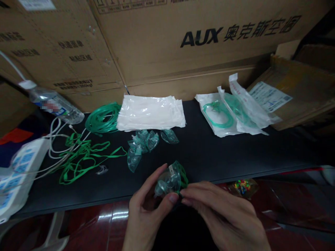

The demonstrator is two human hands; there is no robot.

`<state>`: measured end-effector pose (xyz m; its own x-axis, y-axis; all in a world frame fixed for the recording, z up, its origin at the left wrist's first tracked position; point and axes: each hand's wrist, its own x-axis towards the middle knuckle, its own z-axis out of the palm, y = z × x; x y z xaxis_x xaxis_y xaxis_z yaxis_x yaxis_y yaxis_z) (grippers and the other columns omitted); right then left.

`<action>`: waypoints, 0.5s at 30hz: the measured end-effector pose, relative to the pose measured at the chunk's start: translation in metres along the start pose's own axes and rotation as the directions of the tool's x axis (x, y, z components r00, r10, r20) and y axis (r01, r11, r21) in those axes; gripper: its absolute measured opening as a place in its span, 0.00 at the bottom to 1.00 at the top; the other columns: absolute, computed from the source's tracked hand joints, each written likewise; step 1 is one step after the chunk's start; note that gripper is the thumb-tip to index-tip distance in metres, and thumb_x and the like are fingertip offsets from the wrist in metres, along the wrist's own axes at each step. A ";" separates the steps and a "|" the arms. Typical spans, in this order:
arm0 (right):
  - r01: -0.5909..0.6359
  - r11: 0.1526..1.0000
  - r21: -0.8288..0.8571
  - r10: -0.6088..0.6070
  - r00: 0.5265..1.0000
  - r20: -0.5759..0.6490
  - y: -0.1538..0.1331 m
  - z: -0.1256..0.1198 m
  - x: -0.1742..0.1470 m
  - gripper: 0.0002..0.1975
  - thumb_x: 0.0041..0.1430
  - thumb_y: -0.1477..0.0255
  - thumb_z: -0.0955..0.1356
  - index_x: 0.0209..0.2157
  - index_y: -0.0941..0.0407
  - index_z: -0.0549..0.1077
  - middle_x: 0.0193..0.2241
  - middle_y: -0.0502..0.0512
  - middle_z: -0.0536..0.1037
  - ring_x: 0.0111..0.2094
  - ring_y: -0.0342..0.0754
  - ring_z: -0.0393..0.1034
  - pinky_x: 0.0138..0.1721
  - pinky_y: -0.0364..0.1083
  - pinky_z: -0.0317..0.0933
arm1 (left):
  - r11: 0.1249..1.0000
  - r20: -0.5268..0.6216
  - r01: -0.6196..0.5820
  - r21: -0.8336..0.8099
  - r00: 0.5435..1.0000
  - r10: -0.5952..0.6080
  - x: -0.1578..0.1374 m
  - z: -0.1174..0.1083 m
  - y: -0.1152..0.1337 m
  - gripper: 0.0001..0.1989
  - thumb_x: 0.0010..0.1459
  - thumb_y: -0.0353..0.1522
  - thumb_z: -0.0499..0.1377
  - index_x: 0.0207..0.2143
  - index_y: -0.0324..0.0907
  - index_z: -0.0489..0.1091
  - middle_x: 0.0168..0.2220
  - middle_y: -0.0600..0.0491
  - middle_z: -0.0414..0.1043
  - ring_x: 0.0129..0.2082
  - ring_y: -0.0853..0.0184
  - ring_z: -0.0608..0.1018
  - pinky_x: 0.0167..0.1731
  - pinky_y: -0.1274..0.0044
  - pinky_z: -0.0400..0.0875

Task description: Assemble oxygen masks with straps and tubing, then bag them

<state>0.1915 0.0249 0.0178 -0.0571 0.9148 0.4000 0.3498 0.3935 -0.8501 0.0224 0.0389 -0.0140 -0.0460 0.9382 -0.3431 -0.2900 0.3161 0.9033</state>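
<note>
A clear green-tinted oxygen mask (pixel 171 179) is held up in front of the table's near edge. My left hand (pixel 149 205) wraps round its body, thumb below and fingers on the far side. My right hand (pixel 220 209) is closed in a pinch at the mask's right side, where a green elastic strap (pixel 184 176) loops out. The fingertips hide what exactly they pinch, though the strap runs close to them. Beyond, several more clear masks (pixel 141 141) lie in a cluster on the black table (pixel 209 153). To their left is a tangle of green straps (pixel 78 162).
A stack of white pouches (pixel 151 112) lies behind the masks, beside coiled green tubing (pixel 103 118). Packaged sets (pixel 218 115) are at the right. A bottle (pixel 56 104) and a power strip (pixel 23 174) stand left. Large cardboard boxes (pixel 157 48) close off the back.
</note>
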 end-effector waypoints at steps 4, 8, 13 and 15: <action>-0.048 0.999 0.000 0.048 0.997 -0.052 0.004 0.003 -0.003 0.11 0.61 0.78 0.75 0.41 0.49 0.78 0.31 0.45 0.85 0.28 0.43 0.81 0.34 0.35 0.75 | 0.999 0.074 0.043 0.033 0.996 -0.046 0.000 -0.004 -0.001 0.26 0.45 0.31 0.77 0.49 0.53 0.83 0.51 0.49 0.83 0.48 0.53 0.85 0.48 0.72 0.80; -0.055 0.998 0.031 0.055 0.998 -0.013 0.006 0.003 -0.005 0.11 0.62 0.79 0.74 0.42 0.48 0.77 0.33 0.45 0.84 0.31 0.43 0.81 0.37 0.35 0.74 | 0.995 0.115 0.001 0.098 0.993 -0.013 0.000 -0.006 0.000 0.23 0.48 0.31 0.75 0.49 0.55 0.82 0.52 0.50 0.83 0.48 0.54 0.85 0.47 0.73 0.80; -0.062 0.996 0.061 0.059 0.997 0.053 0.010 0.003 -0.006 0.12 0.63 0.82 0.72 0.41 0.49 0.78 0.33 0.47 0.83 0.31 0.44 0.80 0.36 0.38 0.74 | 0.990 0.169 0.019 0.139 0.985 -0.043 0.000 -0.010 -0.001 0.24 0.50 0.35 0.74 0.51 0.52 0.81 0.49 0.48 0.84 0.46 0.53 0.84 0.46 0.71 0.79; -0.050 0.996 0.078 0.044 0.997 0.069 0.011 0.002 -0.006 0.13 0.63 0.83 0.72 0.42 0.49 0.78 0.33 0.47 0.83 0.31 0.43 0.80 0.35 0.38 0.74 | 0.990 0.186 0.063 0.125 0.979 -0.086 -0.002 -0.013 -0.001 0.25 0.52 0.39 0.73 0.53 0.52 0.79 0.47 0.48 0.85 0.44 0.54 0.84 0.42 0.73 0.80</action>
<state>0.1936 0.0241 0.0055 -0.1061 0.9354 0.3373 0.2780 0.3535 -0.8931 0.0105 0.0352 -0.0182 0.1573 0.9174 -0.3655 -0.1703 0.3897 0.9050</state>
